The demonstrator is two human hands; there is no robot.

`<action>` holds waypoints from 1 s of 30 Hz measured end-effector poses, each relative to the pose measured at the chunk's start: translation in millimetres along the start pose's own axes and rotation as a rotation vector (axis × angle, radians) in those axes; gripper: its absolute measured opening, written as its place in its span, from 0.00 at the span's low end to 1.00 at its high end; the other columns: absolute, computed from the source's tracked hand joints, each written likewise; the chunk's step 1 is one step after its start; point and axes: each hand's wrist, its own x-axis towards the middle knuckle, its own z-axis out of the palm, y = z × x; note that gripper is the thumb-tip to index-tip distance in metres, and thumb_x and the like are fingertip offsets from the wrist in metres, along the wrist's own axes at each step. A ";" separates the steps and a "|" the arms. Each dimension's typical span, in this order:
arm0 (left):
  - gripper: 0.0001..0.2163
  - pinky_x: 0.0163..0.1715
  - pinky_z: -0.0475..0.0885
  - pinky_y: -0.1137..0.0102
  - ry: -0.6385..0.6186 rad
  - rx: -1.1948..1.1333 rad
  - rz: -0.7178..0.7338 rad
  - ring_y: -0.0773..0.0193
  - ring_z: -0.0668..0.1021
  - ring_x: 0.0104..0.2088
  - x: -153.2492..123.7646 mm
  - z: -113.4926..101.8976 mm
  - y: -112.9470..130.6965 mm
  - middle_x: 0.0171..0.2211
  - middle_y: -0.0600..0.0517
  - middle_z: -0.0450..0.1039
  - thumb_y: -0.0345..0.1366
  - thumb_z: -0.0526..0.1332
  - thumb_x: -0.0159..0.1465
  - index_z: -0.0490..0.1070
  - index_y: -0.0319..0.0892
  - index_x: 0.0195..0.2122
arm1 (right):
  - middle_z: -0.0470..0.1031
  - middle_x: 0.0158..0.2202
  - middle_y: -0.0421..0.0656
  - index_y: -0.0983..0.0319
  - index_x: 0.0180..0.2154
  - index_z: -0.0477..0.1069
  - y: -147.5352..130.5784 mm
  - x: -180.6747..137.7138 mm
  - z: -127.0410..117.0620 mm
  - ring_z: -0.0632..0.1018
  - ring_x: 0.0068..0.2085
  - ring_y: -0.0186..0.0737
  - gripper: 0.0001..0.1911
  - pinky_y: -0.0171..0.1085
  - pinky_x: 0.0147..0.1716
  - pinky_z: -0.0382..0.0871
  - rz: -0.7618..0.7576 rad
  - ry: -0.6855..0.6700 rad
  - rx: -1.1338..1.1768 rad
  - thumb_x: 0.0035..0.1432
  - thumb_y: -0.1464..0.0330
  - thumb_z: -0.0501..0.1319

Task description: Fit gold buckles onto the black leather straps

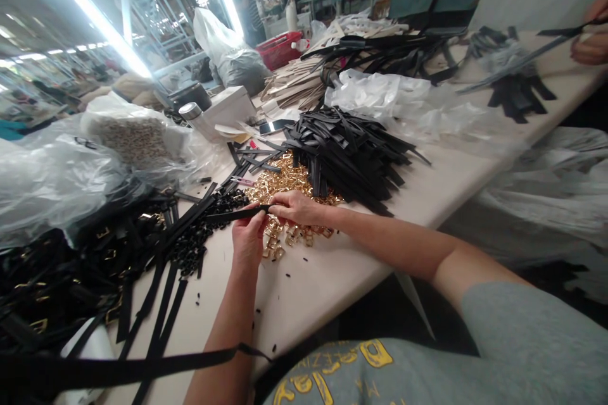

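Observation:
Both my hands meet over the white table (304,278). My left hand (247,239) is closed in a pinch on a thin black strap (228,216) that runs out to the left. My right hand (293,205) is closed on the same strap's right end, just above a heap of gold metal buckles (280,185). A few loose buckles (285,242) lie under my hands. A stack of cut black straps (349,155) lies right behind the buckles. Small black loops (202,234) are piled to the left of my hands.
Finished black straps (71,278) pile up at the left, and one strap (118,370) hangs across my left forearm. Clear plastic bags (57,177) crowd the far left; white plastic (380,92) lies behind. Another person's hands (591,38) hold a strap at the far right.

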 end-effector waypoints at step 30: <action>0.07 0.17 0.69 0.86 0.081 -0.197 -0.312 0.77 0.71 0.17 -6.7 8.3 12.7 0.25 0.52 0.73 0.25 0.57 0.66 0.74 0.31 0.32 | 0.62 0.19 0.35 0.67 0.27 0.70 -3.4 -0.3 -2.6 0.62 0.23 0.26 0.16 0.30 0.26 0.51 -0.109 0.041 -0.245 0.64 0.64 0.54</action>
